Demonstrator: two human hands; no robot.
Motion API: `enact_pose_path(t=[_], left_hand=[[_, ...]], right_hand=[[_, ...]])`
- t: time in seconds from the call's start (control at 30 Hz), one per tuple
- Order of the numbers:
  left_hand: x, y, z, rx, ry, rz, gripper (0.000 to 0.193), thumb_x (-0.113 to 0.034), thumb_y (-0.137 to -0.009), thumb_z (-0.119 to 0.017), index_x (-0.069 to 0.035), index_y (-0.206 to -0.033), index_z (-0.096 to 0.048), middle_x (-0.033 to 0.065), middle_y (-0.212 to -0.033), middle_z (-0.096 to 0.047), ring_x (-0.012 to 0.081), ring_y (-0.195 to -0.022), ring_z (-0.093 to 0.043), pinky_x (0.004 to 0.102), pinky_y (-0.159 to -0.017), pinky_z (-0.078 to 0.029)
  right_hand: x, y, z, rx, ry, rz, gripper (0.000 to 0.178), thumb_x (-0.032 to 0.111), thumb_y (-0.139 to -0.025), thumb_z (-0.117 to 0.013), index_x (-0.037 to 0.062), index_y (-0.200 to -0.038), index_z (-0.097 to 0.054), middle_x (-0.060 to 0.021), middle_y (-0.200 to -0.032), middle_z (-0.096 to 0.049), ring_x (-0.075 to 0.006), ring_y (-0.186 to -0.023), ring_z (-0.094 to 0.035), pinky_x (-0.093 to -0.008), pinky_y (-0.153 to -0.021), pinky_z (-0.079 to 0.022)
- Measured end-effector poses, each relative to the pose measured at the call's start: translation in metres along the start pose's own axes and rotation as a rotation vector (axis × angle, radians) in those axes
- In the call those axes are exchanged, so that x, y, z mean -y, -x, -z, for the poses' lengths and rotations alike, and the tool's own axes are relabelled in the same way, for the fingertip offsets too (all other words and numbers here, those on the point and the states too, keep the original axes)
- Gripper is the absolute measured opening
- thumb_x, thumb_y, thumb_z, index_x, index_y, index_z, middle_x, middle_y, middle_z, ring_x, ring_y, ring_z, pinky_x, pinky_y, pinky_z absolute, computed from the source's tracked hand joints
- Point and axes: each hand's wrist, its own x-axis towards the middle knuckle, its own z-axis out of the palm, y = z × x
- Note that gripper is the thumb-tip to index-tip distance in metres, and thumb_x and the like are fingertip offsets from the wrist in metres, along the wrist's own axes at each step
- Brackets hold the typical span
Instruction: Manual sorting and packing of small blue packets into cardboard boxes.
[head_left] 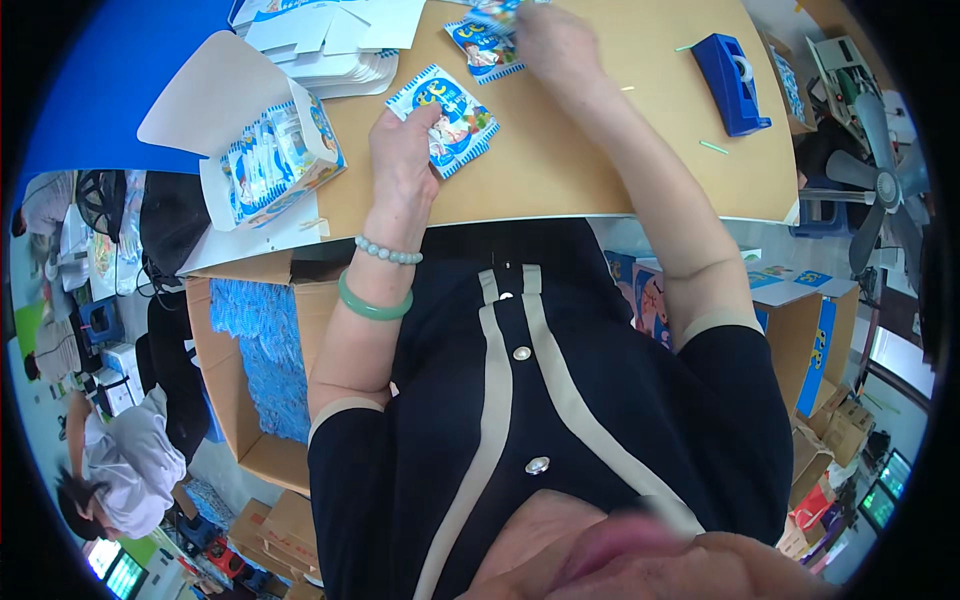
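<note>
My left hand (pixel 403 150) is closed on a small stack of blue-and-white snack packets (pixel 455 128), thumb on top, held above the tan table. At the far side my right hand (pixel 558 48) is smeared by motion, its fingers closed at the edge of a blurred packet (pixel 495 14). Beneath and beside that one, another packet (pixel 481 52) lies on the table. To the left of my left hand stands an open white carton (pixel 215 195), its lid flap raised, with several packets (pixel 262 160) standing in a row inside.
Flat white cartons (pixel 350 75) are stacked at the far left. A blue tape dispenser (pixel 725 90) stands on the table (pixel 640 150) at right, near small green strips (pixel 713 146). Below the table's left edge sits a cardboard box (pixel 225 375) of blue packets. Another person (pixel 135 460) is at far left.
</note>
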Motion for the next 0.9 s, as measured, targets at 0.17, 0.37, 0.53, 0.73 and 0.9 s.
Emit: enact_pose_path(t=[0.17, 0.37, 0.53, 0.73, 0.9], left_hand=[[0.003, -0.002, 0.014, -0.052, 0.051, 0.003, 0.018, 0.006, -0.087, -0.053, 0.007, -0.105, -0.054, 0.0173, -0.096, -0.066, 0.0282, -0.079, -0.071, 0.0415, -0.064, -0.063], [-0.002, 0.008, 0.011, 0.004, 0.057, 0.006, 0.018, 0.005, -0.089, -0.052, 0.007, -0.106, -0.053, 0.0172, -0.094, -0.066, 0.0275, -0.078, -0.071, 0.0408, -0.063, -0.062], [-0.005, 0.010, 0.010, -0.041, -0.009, 0.017, 0.018, 0.003, -0.091, -0.053, 0.008, -0.108, -0.054, 0.0165, -0.096, -0.067, 0.0260, -0.080, -0.071, 0.0376, -0.066, -0.062], [0.000, 0.010, 0.015, -0.032, -0.034, -0.050, 0.019, 0.002, -0.092, -0.054, 0.007, -0.110, -0.054, 0.0157, -0.097, -0.067, 0.0247, -0.082, -0.070, 0.0365, -0.067, -0.061], [-0.003, 0.003, 0.016, -0.050, -0.103, -0.136, 0.016, -0.003, -0.092, -0.055, 0.004, -0.106, -0.056, 0.0140, -0.095, -0.068, 0.0239, -0.078, -0.070, 0.0363, -0.063, -0.059]], right_hand=[[0.059, 0.034, 0.051, -0.058, -0.008, 0.009, 0.037, 0.031, -0.088, -0.060, 0.0054, -0.114, -0.063, -0.0127, -0.107, -0.064, -0.0301, -0.106, -0.058, -0.0434, -0.091, -0.049], [0.021, 0.058, 0.044, -0.011, 0.181, 0.065, 0.030, 0.027, -0.087, -0.060, 0.0047, -0.106, -0.064, -0.0141, -0.102, -0.065, -0.0313, -0.101, -0.061, -0.0437, -0.084, -0.052], [0.051, 0.048, 0.056, 0.063, 0.047, -0.030, 0.024, 0.022, -0.088, -0.055, 0.0047, -0.103, -0.063, -0.0152, -0.103, -0.064, -0.0334, -0.099, -0.060, -0.0446, -0.084, -0.052], [0.082, 0.050, 0.034, -0.059, 0.224, 0.047, 0.021, 0.017, -0.087, -0.054, 0.0035, -0.100, -0.062, -0.0167, -0.102, -0.064, -0.0342, -0.098, -0.061, -0.0447, -0.081, -0.052], [0.066, 0.058, 0.066, 0.112, -0.032, 0.063, 0.021, 0.018, -0.087, -0.055, 0.0025, -0.100, -0.059, -0.0193, -0.102, -0.062, -0.0366, -0.096, -0.060, -0.0458, -0.080, -0.052]])
